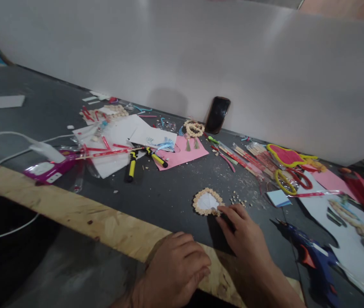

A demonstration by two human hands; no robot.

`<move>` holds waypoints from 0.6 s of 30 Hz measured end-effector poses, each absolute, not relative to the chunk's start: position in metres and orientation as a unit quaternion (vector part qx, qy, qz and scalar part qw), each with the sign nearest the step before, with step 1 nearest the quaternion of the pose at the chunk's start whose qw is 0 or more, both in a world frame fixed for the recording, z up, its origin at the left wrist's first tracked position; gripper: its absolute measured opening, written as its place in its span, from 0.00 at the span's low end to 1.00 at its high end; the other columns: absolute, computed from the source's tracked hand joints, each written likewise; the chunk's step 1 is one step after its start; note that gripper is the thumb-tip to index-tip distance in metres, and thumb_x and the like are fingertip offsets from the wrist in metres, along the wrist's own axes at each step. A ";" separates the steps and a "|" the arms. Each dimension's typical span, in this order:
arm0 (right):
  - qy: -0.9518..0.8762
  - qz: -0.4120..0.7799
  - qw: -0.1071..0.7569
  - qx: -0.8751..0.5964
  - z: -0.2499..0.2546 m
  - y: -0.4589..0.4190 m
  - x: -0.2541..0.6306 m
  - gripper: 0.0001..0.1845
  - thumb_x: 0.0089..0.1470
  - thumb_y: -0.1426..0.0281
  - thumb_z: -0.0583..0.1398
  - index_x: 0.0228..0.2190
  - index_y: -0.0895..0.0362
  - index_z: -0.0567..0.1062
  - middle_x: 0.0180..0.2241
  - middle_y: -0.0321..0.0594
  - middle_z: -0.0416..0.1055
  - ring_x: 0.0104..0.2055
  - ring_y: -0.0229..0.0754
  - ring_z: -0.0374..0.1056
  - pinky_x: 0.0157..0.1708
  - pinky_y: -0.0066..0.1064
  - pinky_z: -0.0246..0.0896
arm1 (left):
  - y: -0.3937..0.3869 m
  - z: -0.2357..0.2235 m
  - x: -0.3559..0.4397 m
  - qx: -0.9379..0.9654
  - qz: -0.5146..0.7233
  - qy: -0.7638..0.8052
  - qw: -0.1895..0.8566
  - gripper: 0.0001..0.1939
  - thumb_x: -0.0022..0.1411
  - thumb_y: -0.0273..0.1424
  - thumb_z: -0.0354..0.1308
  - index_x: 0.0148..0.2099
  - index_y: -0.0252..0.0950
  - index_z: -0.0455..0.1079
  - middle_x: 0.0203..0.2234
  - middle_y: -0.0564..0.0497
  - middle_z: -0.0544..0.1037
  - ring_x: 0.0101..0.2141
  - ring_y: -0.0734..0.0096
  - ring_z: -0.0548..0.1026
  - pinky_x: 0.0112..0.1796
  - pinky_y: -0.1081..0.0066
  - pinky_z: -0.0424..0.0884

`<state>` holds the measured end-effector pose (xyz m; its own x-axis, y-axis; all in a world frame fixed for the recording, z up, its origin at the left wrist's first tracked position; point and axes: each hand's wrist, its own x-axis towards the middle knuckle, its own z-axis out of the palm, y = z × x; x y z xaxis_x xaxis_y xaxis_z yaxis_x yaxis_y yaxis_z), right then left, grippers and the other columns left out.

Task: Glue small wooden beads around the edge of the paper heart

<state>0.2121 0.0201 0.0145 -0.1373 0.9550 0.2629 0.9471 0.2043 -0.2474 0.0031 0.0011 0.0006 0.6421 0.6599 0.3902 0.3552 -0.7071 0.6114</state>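
Observation:
A small white paper disc point(208, 201) lies on the dark table, its rim lined with pale beads or pebbles. My right hand point(243, 231) reaches to its right lower edge, thumb and forefinger brought together against the beaded rim. Anything tiny between those fingertips is too small to make out. Just beyond the fingers, loose small beads point(238, 200) are scattered on the tabletop. My left hand point(177, 267) rests by the table's wooden front edge, fingers curled in, with no object visible in it; its palm is hidden.
A blue glue gun point(313, 256) lies at right, a purple glue gun point(52, 167) with a white cable at left. White papers point(114, 160), pink paper point(185, 155), yellow-black cutters point(132, 167) and packaged sticks point(243, 160) cover the back. A phone point(218, 114) leans on the wall.

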 end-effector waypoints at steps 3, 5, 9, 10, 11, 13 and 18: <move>-0.756 0.005 0.182 -0.628 0.014 0.021 0.209 0.12 0.58 0.66 0.54 0.42 0.52 0.73 0.38 0.41 0.69 0.32 0.38 0.71 0.29 0.28 0.67 | 0.001 0.001 0.003 0.870 0.308 0.294 0.248 0.03 0.62 0.29 0.52 0.35 0.39 0.66 0.28 0.56 0.75 0.31 0.71 0.66 0.33 0.68 0.57; -0.756 0.002 0.183 -0.629 0.013 0.021 0.208 0.12 0.58 0.66 0.54 0.41 0.51 0.73 0.39 0.40 0.69 0.32 0.38 0.71 0.30 0.27 0.66 | 0.001 0.001 0.003 0.870 0.306 0.296 0.249 0.03 0.62 0.29 0.53 0.35 0.39 0.66 0.28 0.56 0.75 0.31 0.71 0.66 0.33 0.68 0.57; -0.757 0.015 0.187 -0.626 0.013 0.023 0.208 0.11 0.58 0.66 0.53 0.39 0.51 0.74 0.38 0.40 0.70 0.33 0.37 0.71 0.31 0.26 0.66 | 0.001 0.003 0.003 0.871 0.304 0.292 0.251 0.03 0.62 0.29 0.52 0.35 0.38 0.66 0.28 0.55 0.75 0.31 0.70 0.66 0.33 0.67 0.57; -0.757 0.018 0.187 -0.626 0.013 0.023 0.208 0.11 0.58 0.66 0.53 0.39 0.51 0.75 0.38 0.40 0.70 0.33 0.37 0.71 0.31 0.26 0.66 | 0.001 0.003 0.003 0.871 0.304 0.292 0.251 0.03 0.62 0.29 0.52 0.35 0.38 0.67 0.28 0.55 0.74 0.31 0.70 0.66 0.33 0.67 0.57; -0.756 0.019 0.186 -0.627 0.013 0.023 0.208 0.12 0.59 0.66 0.53 0.38 0.51 0.75 0.38 0.40 0.70 0.33 0.37 0.71 0.31 0.26 0.66 | 0.001 0.003 0.003 0.871 0.303 0.294 0.251 0.04 0.62 0.29 0.52 0.35 0.38 0.67 0.28 0.55 0.74 0.31 0.70 0.66 0.33 0.67 0.57; -0.755 0.019 0.183 -0.630 0.014 0.023 0.207 0.12 0.59 0.66 0.52 0.38 0.51 0.75 0.38 0.40 0.71 0.33 0.37 0.71 0.30 0.26 0.66 | 0.001 0.003 0.003 0.872 0.301 0.297 0.247 0.04 0.62 0.28 0.52 0.35 0.38 0.67 0.28 0.55 0.74 0.30 0.70 0.66 0.32 0.67 0.57; -0.755 0.026 0.195 -0.626 0.016 0.023 0.208 0.12 0.58 0.66 0.53 0.40 0.52 0.75 0.39 0.41 0.71 0.34 0.38 0.72 0.32 0.27 0.67 | 0.000 0.002 0.003 0.873 0.299 0.296 0.246 0.04 0.62 0.29 0.52 0.35 0.39 0.67 0.28 0.55 0.75 0.31 0.70 0.67 0.33 0.67 0.58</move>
<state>0.2078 0.0233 0.0160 -0.1399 0.9550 0.2616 0.9350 0.2144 -0.2826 0.0026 0.0004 0.0020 0.6451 0.6648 0.3767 0.3698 -0.7030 0.6075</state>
